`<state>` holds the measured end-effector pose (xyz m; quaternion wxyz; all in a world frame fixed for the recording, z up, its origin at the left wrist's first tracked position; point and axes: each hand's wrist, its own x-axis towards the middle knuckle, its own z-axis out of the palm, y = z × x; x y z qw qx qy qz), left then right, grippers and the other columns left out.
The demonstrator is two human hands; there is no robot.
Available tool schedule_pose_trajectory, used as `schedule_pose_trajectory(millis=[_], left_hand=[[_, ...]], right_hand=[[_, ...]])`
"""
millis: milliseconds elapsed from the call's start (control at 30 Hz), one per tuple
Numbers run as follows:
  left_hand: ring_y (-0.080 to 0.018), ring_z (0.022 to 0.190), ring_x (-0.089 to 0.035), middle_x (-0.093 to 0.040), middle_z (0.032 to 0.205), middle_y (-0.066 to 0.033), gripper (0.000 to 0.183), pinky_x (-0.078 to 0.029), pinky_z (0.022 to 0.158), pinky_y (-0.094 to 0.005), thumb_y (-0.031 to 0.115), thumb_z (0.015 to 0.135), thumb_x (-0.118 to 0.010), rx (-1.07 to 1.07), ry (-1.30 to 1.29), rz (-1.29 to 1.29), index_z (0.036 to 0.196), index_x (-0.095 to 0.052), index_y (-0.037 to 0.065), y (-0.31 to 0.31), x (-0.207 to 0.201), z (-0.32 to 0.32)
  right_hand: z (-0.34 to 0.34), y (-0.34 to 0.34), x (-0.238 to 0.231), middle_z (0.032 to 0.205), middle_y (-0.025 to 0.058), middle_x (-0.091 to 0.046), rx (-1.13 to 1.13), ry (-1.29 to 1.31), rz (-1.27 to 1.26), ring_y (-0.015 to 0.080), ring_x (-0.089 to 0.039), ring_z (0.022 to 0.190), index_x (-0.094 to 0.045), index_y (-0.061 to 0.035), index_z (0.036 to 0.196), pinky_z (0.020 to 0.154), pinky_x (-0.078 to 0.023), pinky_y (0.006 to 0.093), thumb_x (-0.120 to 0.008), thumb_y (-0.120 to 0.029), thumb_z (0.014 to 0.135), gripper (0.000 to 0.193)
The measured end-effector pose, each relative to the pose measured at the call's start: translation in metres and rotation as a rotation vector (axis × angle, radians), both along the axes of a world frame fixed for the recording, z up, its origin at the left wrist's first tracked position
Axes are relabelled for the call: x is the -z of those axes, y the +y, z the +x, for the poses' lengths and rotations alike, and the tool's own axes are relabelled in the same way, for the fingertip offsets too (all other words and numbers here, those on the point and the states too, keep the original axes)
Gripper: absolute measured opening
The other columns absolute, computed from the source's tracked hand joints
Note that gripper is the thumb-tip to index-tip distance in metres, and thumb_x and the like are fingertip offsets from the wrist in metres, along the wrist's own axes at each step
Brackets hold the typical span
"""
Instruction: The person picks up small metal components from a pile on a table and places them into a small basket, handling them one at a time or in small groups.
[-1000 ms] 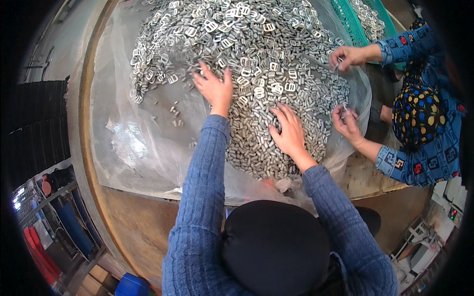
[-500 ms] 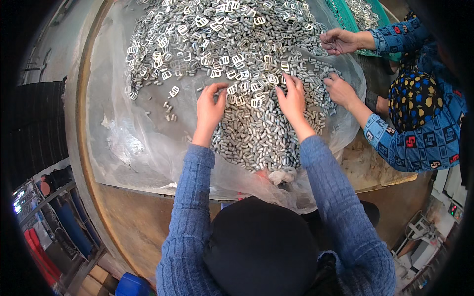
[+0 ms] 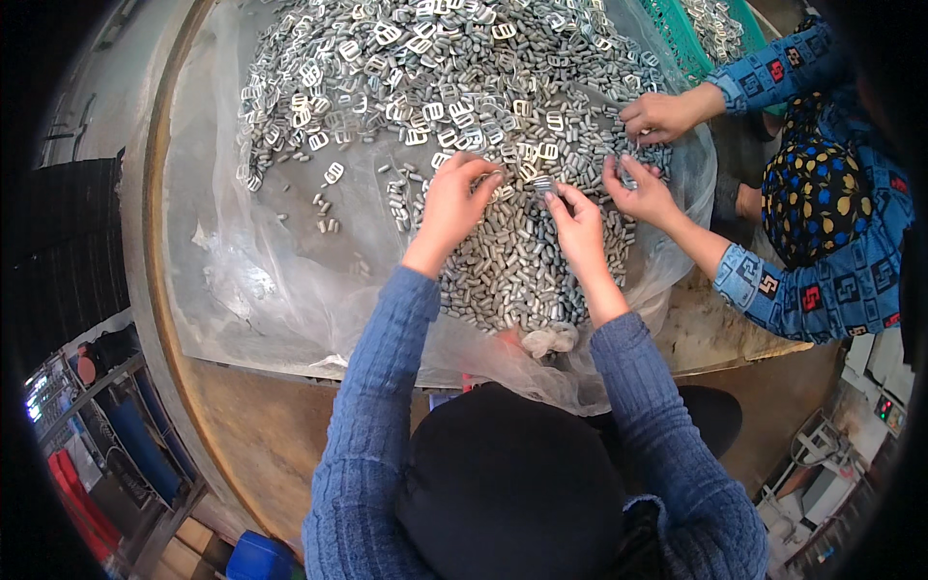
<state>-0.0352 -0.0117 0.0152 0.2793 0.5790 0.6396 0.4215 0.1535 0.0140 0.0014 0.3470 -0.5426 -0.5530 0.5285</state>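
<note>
We are pinching a buckle (image 3: 540, 183) in the right hand (image 3: 582, 232) (left hand (image 3: 452, 201) half-curled, hold unclear), many more lying among pellets (image 3: 512, 259), some in the basket (image 3: 678, 43).

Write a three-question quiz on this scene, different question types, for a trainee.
1. What does the wearer's right hand have at its fingers: A) a fork, B) a buckle, C) a brush?
2. True or false: the co-worker's sleeves are plain yellow.
3. Fill in the colour: the basket to the right of the metal pile is ____.

Key: 1. B. 2. False. 3. Green.
</note>
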Motion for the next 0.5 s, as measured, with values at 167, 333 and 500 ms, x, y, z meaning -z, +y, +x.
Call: schedule_pose_trajectory(millis=[167,333,500], left_hand=[[-0.0062,0.076,-0.055,-0.06,0.089,0.0012,0.02,-0.046,0.069,-0.0225,0.018,0.091,-0.053,-0.115,-0.762,-0.405,0.102,-0.06,0.003,-0.028,-0.02,-0.014],[-0.013,0.077,-0.056,-0.058,0.087,-0.0024,0.023,-0.051,0.071,-0.0314,0.023,0.093,-0.047,-0.096,-1.325,-0.466,0.099,-0.057,0.003,-0.042,-0.029,-0.007],[-0.016,0.07,-0.052,-0.048,0.073,-0.002,0.025,-0.047,0.064,-0.0298,0.029,0.092,-0.048,-0.203,-1.405,-0.388,0.089,-0.053,0.004,-0.039,-0.007,-0.018]], right_hand=[[-0.006,-0.02,-0.031,0.089,0.0091,-0.063,-0.084,0.486,-0.415,0.0169,-0.062,0.081,-0.052,0.0032,0.108,0.078,-0.05,0.0306,-0.048,-0.013,0.092,0.023],[-0.002,-0.029,-0.032,0.095,0.0134,-0.06,-0.171,0.49,-0.379,0.0219,-0.062,0.086,-0.05,0.0023,0.11,0.079,-0.05,0.0342,-0.044,-0.014,0.093,0.024],[-0.003,-0.021,-0.043,0.092,0.0159,-0.059,-0.144,0.926,-0.576,0.029,-0.06,0.093,-0.052,-0.001,0.1,0.083,-0.048,0.0435,-0.041,-0.026,0.094,0.028]])
